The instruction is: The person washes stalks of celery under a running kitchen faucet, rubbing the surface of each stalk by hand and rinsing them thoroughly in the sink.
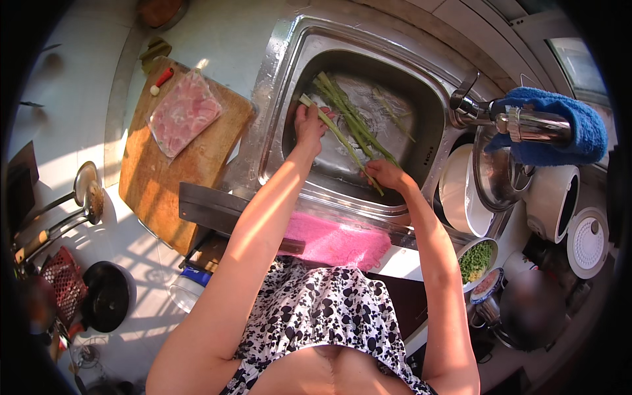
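Observation:
A long pale-green vegetable stalk (340, 138) stretches between my hands over the stainless-steel sink (424, 94). My left hand (309, 127) grips its thicker pale end at the basin's left side. Toward the basin's near right corner, my right hand (385, 174) has its fingers around the thinner end. Several more green stalks (345, 111) lie in the basin just beyond, running from its far left toward my right hand. Loose thin green pieces (395, 116) rest on the wet basin floor to the right.
Left of the sink, a wooden cutting board (197, 173) bears bagged raw meat (185, 113) and a red chili (165, 75). A cleaver (212, 205) lies by a pink cloth (335, 242) at the near edge. A blue towel (587, 128) wraps the faucet (543, 126); bowls (466, 190) stand right.

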A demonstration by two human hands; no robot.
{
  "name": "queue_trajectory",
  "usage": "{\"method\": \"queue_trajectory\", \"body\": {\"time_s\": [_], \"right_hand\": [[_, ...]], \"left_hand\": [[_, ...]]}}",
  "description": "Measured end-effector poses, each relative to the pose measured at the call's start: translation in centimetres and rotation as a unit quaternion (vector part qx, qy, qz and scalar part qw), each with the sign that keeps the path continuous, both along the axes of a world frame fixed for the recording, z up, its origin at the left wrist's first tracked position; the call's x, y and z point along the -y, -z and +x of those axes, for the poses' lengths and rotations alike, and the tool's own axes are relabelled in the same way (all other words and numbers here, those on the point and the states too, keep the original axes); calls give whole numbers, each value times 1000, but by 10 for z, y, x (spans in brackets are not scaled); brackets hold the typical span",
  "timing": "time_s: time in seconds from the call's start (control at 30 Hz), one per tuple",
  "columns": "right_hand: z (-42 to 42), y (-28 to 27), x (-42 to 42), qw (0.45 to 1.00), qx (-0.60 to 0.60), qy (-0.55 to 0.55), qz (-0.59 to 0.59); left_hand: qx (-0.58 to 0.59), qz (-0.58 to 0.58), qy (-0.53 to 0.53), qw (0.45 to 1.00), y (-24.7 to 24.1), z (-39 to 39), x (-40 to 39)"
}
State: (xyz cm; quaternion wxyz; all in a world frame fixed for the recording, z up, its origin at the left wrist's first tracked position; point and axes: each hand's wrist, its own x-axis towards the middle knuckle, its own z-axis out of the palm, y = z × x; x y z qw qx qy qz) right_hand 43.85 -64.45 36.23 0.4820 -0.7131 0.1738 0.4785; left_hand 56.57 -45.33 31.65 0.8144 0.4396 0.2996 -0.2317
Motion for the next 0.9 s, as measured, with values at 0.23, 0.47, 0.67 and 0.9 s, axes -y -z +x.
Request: {"method": "queue_trajectory", "body": {"time_s": [0.23, 0.47, 0.67, 0.9], "right_hand": [[2, -3, -17, 875, 390, -144, -251], [18, 16, -14, 806, 436, -32, -398], [20, 6, -22, 890, 238, -51, -384], [17, 14, -28, 789, 491, 20, -368]], "left_hand": [[128, 252, 95, 955, 18, -8, 4], [179, 521, 192, 812, 9, -16, 5], [308, 609, 191, 706, -38, -19, 9], [357, 486, 205, 771, -19, -15, 7]]}}
